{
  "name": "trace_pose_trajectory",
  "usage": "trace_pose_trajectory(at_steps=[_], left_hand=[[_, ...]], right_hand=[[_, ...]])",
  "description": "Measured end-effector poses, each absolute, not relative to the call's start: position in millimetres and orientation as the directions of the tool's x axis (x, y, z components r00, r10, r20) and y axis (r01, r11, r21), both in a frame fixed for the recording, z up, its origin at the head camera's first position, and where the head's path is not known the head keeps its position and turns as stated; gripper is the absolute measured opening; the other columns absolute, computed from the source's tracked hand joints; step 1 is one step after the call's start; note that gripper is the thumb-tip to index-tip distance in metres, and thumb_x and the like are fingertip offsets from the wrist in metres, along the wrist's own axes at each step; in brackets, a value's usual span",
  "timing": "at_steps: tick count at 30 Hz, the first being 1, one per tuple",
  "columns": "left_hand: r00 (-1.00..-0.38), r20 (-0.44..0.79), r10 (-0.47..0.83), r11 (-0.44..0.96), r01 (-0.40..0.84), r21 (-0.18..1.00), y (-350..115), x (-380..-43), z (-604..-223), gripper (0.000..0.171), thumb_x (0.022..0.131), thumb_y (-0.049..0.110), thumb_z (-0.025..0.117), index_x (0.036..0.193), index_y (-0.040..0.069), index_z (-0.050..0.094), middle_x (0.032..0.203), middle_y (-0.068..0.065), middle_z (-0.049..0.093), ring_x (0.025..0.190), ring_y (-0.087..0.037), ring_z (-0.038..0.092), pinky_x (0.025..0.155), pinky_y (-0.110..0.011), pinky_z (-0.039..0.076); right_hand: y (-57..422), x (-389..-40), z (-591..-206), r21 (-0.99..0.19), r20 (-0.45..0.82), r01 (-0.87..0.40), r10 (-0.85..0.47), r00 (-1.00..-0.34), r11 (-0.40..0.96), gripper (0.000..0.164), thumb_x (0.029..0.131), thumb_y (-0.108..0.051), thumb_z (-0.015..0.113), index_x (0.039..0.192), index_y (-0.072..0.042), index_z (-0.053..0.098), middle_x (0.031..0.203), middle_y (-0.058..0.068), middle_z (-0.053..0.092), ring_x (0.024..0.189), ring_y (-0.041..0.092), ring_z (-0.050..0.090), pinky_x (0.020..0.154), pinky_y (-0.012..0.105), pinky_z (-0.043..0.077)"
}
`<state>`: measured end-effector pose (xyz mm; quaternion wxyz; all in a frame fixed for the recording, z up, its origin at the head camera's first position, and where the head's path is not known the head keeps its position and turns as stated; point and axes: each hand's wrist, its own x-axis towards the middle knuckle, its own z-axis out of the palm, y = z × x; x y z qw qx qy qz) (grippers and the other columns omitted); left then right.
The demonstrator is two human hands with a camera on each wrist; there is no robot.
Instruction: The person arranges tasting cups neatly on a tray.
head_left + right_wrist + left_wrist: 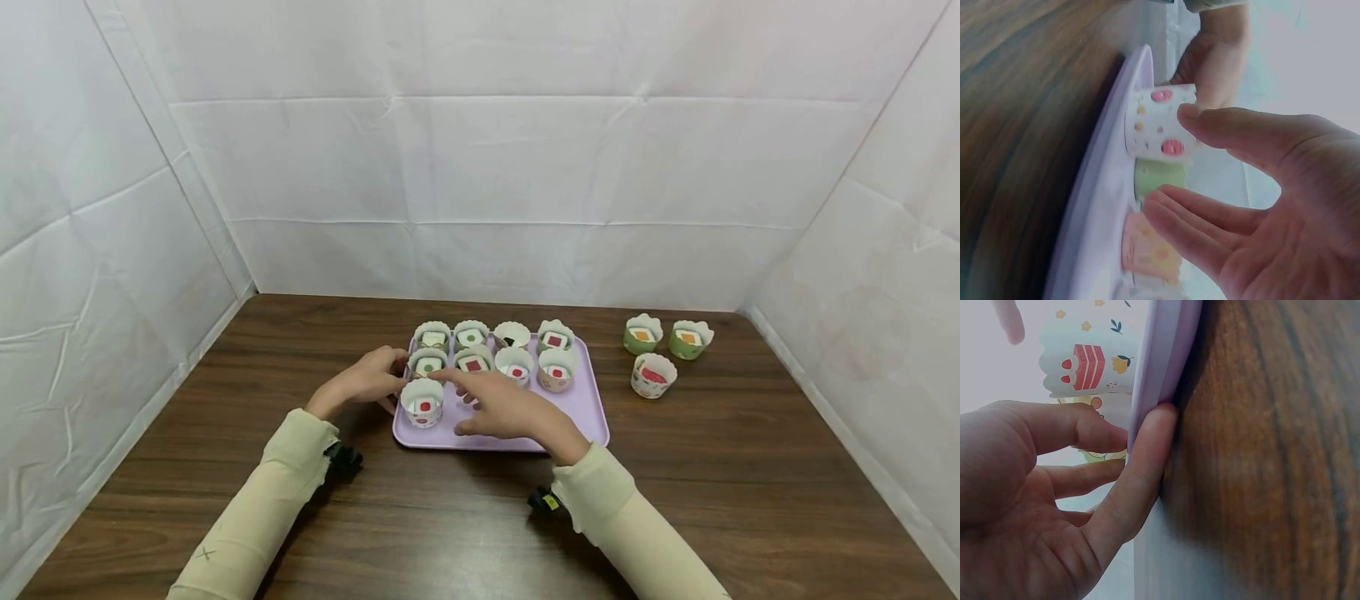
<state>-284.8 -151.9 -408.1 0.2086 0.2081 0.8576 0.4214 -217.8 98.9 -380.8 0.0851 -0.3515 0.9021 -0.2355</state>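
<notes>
My left hand (369,377) is at the left edge of a lilac tray (577,412) and pinches its rim between thumb and fingers, as the left wrist view shows. Over the tray, my right hand (501,405) is spread with nothing in its fingers. Its nearest thing is a white paper baking cup (422,407) with pink prints, standing upright at the tray's front left. Behind that cup stand two rows of upright baking cups, among them a green cup (1159,179) and a pink cup (1150,247). Small squares with coloured marks lie inside several cups.
Right of the tray, two green baking cups (642,334) with orange-marked squares stand on the dark wood table (442,525). A white printed cup (653,376) with red inside is in front of them. White cloth walls (517,167) enclose the table's back and sides.
</notes>
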Motion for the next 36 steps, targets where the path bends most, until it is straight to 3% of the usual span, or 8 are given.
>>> trace_pose_trajectory(at_steps=[6,14,23,33,36], left_hand=[[-0.821,-0.165,0.546,0.543,0.197,0.816,-151.4,-285.8,-410.1,0.037,0.097,0.001,0.053,0.131,-0.013,0.054,0.104,-0.022,0.061,0.081,-0.021,0.064,0.067,-0.04,0.067],[-0.827,-0.172,0.535,0.552,0.188,0.812,-151.8,-285.2,-411.4,0.037,0.097,0.002,0.054,0.132,-0.013,0.054,0.113,-0.026,0.057,0.084,-0.023,0.065,0.067,-0.039,0.067],[-0.83,-0.169,0.532,0.553,0.19,0.811,-151.6,-284.1,-410.8,0.038,0.097,0.002,0.054,0.133,-0.013,0.053,0.115,-0.028,0.057,0.083,-0.023,0.066,0.067,-0.039,0.067],[-0.824,-0.167,0.541,0.554,0.2,0.808,-152.1,-283.0,-408.4,0.039,0.097,0.002,0.054,0.133,-0.013,0.053,0.117,-0.028,0.059,0.084,-0.023,0.066,0.068,-0.04,0.067],[-0.826,-0.171,0.537,0.555,0.193,0.809,-151.7,-283.0,-408.2,0.041,0.097,0.002,0.054,0.136,-0.013,0.051,0.12,-0.029,0.055,0.085,-0.023,0.065,0.068,-0.04,0.067]], right_hand=[[128.7,-214.8,-378.2,-0.538,0.06,-0.536,-0.605,-0.794,0.651,0.069,0.09,-0.013,0.079,0.152,-0.017,0.049,0.137,0.017,0.06,0.116,0.028,0.066,0.095,0.038,0.062],[179.0,-212.7,-378.6,-0.575,0.215,-0.554,-0.542,-0.813,0.602,0.058,0.09,-0.009,0.079,0.142,-0.005,0.055,0.133,0.02,0.062,0.109,0.032,0.071,0.088,0.032,0.065],[230.0,-218.4,-373.0,-0.606,0.259,-0.494,-0.433,-0.864,0.624,0.052,0.086,-0.005,0.081,0.134,-0.004,0.063,0.133,0.019,0.065,0.113,0.037,0.07,0.091,0.042,0.065],[284.1,-225.4,-363.2,-0.659,0.25,-0.389,-0.299,-0.921,0.644,0.047,0.089,-0.002,0.078,0.134,0.001,0.062,0.134,0.021,0.062,0.123,0.041,0.063,0.1,0.054,0.058],[299.7,-225.1,-361.6,-0.634,0.26,-0.369,-0.262,-0.929,0.68,0.047,0.091,-0.007,0.078,0.135,-0.001,0.061,0.137,0.02,0.062,0.124,0.038,0.062,0.101,0.048,0.059]])
